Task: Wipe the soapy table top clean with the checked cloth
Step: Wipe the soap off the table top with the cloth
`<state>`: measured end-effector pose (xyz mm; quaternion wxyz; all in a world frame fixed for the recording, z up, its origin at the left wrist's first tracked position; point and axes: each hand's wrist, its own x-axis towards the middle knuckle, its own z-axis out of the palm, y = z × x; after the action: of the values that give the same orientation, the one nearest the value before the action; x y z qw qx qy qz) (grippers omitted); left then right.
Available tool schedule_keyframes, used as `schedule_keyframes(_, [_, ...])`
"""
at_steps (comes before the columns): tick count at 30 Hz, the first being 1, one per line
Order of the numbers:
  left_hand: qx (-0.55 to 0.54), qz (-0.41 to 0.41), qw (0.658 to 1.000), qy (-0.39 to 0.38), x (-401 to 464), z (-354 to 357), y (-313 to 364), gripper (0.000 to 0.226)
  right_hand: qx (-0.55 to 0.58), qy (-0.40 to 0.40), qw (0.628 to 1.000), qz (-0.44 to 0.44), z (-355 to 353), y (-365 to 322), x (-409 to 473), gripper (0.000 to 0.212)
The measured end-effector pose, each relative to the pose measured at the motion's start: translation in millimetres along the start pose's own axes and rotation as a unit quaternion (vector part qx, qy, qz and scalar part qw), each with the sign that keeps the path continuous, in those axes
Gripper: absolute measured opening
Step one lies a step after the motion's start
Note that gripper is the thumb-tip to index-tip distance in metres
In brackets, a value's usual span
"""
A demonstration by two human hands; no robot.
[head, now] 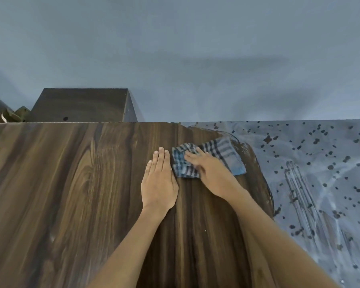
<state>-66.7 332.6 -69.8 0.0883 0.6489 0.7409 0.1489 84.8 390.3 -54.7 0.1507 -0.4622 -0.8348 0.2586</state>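
Observation:
A dark wood-grain table top [71,183] fills the lower view. Its right part is covered by a pale soapy film [320,163] with dark specks and streaks. A blue and white checked cloth [227,152] lies crumpled near the far edge, at the border between bare wood and soap. My right hand [210,171] presses down on the cloth, fingers spread over its left half. My left hand [159,179] lies flat on the bare wood just left of the cloth, fingers together, holding nothing.
A dark wooden box-like cabinet [81,106] stands behind the table's far left edge. A grey-blue wall [175,48] rises beyond the far edge. Some dark clutter [0,111] sits at the far left.

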Motion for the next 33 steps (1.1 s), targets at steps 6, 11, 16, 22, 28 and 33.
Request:
schedule_keyframes(6, [0.001, -0.008, 1.000, 0.009, -0.4, 2.9, 2.5, 0.051, -0.020, 0.051, 0.988, 0.141, -12.5, 34.1, 58.9, 0.052])
schedule_keyframes(11, [0.016, 0.027, 0.999, -0.011, 6.0, 1.1, -1.2, 0.052, 0.004, 0.026, 0.995, 0.099, 5.9, 7.4, 108.3, 0.049])
schedule_keyframes(16, [0.000, 0.036, 0.999, -0.008, 6.4, -1.9, -2.7, 0.052, 0.028, -0.024, 0.999, 0.017, 10.3, 11.2, 65.1, 0.046])
schedule_keyframes(22, [-0.008, 0.029, 0.999, -0.010, 5.3, -0.8, -2.0, 0.051, -0.065, 0.068, 0.982, 0.164, -4.6, 29.7, 82.7, 0.053])
schedule_keyframes(28, [-0.006, 0.032, 0.999, 0.005, 6.2, 0.9, -2.8, 0.055, -0.010, 0.034, 0.998, 0.056, 26.5, -21.6, 116.9, 0.047])
schedule_keyframes(33, [-0.061, 0.055, 0.997, 0.008, 0.8, -0.9, -3.4, 0.045, 0.067, -0.011, 0.998, 0.011, 13.8, 5.2, 54.9, 0.041])
